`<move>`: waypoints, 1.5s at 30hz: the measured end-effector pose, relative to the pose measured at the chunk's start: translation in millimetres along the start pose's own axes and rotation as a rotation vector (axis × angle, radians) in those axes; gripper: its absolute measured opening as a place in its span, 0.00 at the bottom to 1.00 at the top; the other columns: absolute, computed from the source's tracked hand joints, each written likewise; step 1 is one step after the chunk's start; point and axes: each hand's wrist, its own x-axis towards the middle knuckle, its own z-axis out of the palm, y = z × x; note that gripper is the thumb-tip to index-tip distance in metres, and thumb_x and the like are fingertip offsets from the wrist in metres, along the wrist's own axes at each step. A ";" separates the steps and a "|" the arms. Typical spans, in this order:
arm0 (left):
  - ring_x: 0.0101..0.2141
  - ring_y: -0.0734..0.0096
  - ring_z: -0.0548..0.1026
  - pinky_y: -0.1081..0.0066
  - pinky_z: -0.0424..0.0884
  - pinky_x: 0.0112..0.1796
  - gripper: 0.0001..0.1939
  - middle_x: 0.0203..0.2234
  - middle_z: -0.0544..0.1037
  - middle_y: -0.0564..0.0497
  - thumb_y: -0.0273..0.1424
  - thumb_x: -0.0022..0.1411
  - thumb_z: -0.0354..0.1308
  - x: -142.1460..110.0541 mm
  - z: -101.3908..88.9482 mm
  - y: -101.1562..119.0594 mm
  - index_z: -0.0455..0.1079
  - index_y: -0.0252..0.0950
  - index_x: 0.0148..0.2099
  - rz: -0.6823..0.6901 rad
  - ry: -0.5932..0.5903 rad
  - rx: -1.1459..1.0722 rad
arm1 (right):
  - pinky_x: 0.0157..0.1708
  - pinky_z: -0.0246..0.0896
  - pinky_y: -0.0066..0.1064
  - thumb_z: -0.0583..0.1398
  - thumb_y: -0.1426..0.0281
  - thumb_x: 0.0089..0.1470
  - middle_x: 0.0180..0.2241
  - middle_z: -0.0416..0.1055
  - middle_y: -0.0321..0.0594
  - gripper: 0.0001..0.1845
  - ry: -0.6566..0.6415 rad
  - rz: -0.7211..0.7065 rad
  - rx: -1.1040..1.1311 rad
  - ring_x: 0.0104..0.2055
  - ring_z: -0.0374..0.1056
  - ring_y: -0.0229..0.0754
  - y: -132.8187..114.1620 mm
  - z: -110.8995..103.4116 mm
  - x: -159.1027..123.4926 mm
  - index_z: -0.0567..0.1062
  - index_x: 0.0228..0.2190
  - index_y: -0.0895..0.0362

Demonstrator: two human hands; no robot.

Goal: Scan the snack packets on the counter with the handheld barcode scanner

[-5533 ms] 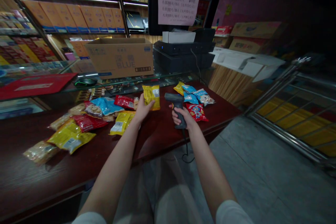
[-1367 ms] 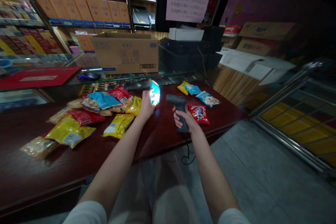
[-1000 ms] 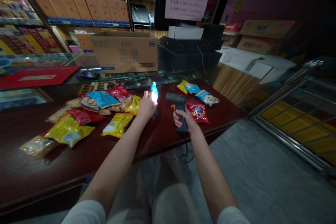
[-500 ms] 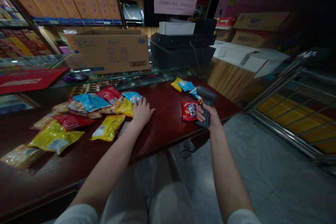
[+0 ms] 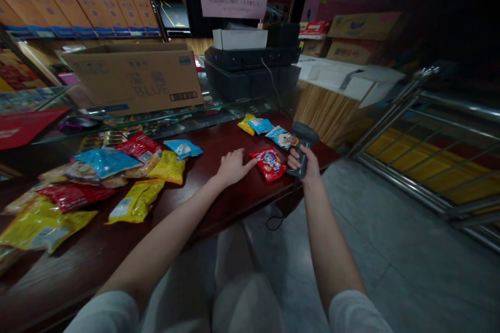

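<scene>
My left hand [image 5: 233, 167] lies low over the dark red table, palm down with the thumb stretched out. Its thumb tip comes close to a red snack packet [image 5: 269, 164]; whether they touch, I cannot tell. A dark handheld barcode scanner [image 5: 303, 138] is gripped in my right hand [image 5: 307, 164], just right of that packet. Behind the red packet lie a blue-and-white packet [image 5: 282, 137], a small blue packet [image 5: 261, 125] and a yellow packet [image 5: 247, 124]. To the left of my left hand are a blue packet [image 5: 183, 148] and a yellow packet [image 5: 167, 166].
Several more snack bags [image 5: 103, 162] are heaped on the table's left side. Behind stand an open cardboard box [image 5: 133, 78] on the glass counter and a black machine [image 5: 250, 75]. A metal rack [image 5: 422, 140] stands at right. The scanner's cord [image 5: 275, 222] hangs past the table edge.
My left hand has moved right, from the blue packet to beside the red packet. The red packet now lies tilted. My right hand still holds the scanner, and the view has shifted right.
</scene>
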 end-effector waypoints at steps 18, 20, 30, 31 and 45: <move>0.54 0.47 0.72 0.51 0.68 0.53 0.23 0.55 0.72 0.35 0.41 0.66 0.54 27.5 29.3 5.6 0.71 0.35 0.58 0.055 0.149 -0.126 | 0.12 0.44 0.21 0.63 0.62 0.52 0.17 0.54 0.23 0.12 0.056 0.026 -0.041 0.13 0.44 0.28 -5.8 -14.5 -3.3 0.67 0.36 0.53; 0.56 0.41 0.70 0.47 0.66 0.54 0.31 0.56 0.71 0.33 0.48 0.59 0.61 23.0 27.0 10.6 0.70 0.34 0.58 0.098 0.049 0.000 | 0.12 0.44 0.21 0.63 0.62 0.52 0.17 0.54 0.23 0.13 0.050 0.021 -0.038 0.13 0.44 0.28 -5.6 -14.9 -3.4 0.68 0.37 0.53; 0.44 0.58 0.79 0.58 0.74 0.50 0.18 0.40 0.81 0.41 0.42 0.65 0.54 26.5 -15.0 -20.0 0.74 0.32 0.45 -0.135 -0.021 -1.110 | 0.12 0.45 0.21 0.67 0.62 0.49 0.17 0.59 0.23 0.16 -0.002 0.096 -0.100 0.12 0.47 0.27 -0.9 -0.4 -3.5 0.65 0.32 0.54; 0.44 0.59 0.80 0.58 0.74 0.50 0.17 0.41 0.82 0.41 0.40 0.66 0.54 23.5 -22.6 -24.8 0.74 0.32 0.46 -0.145 -0.017 -1.267 | 0.12 0.45 0.21 0.67 0.62 0.48 0.17 0.60 0.23 0.17 -0.022 0.098 -0.103 0.12 0.48 0.27 1.9 5.4 -5.1 0.66 0.33 0.54; 0.39 0.65 0.81 0.64 0.75 0.47 0.17 0.36 0.84 0.47 0.40 0.69 0.54 -1.8 -60.8 -70.4 0.75 0.34 0.50 -0.159 0.195 -1.921 | 0.12 0.45 0.22 0.62 0.62 0.53 0.19 0.61 0.23 0.19 -0.424 0.276 -0.070 0.12 0.49 0.28 74.1 113.6 6.5 0.66 0.45 0.56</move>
